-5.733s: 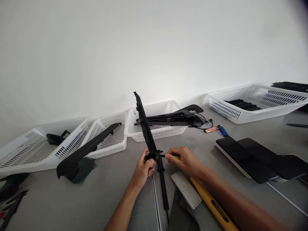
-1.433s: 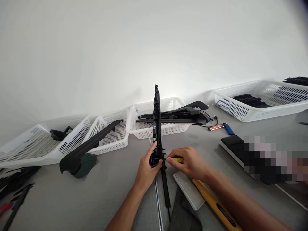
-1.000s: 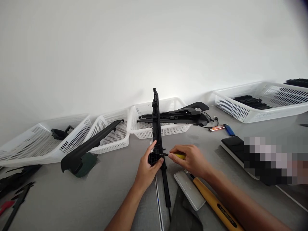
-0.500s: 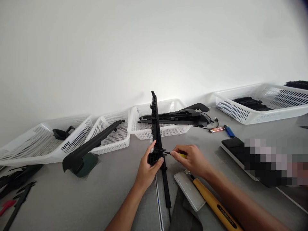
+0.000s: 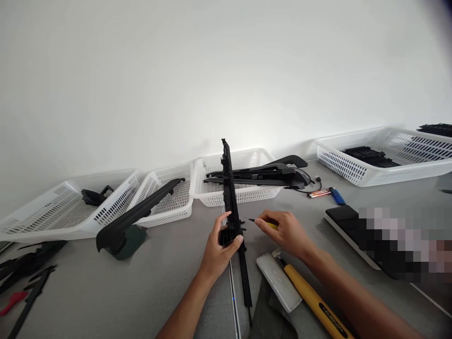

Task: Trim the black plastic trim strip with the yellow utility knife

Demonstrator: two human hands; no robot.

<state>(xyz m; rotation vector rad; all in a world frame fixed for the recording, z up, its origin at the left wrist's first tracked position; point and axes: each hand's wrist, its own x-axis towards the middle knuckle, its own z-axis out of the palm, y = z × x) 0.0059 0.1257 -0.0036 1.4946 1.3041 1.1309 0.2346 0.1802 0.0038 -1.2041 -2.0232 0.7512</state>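
My left hand [image 5: 216, 254] is closed around a long black plastic trim piece [image 5: 230, 195], with the thumb on its near side and the index finger along its left edge. The piece stands out away from me, its ribbed inner face showing. In my right hand [image 5: 287, 231] is a slim yellow-handled tool [image 5: 272, 226] with a dark, thin pointed tip. That tip is just right of the trim piece, apart from it. Most of the handle is hidden by my fingers. Below lie a yellow-handled soldering-iron-like tool [image 5: 310, 296] and a whitish block [image 5: 278, 281].
Along the wall stand white plastic baskets [image 5: 173, 217] with black parts. A long black handle-like part [image 5: 141, 212] leans on one. Right are a basket [image 5: 374, 179], a blue lighter [image 5: 337, 196] and a black-topped device [image 5: 342, 216]. Dark cloth [image 5: 268, 313] lies near me.
My right hand has drawn the tool slightly to the right, so its tip has left the trim piece. My left hand keeps its hold; the view has shifted a little.
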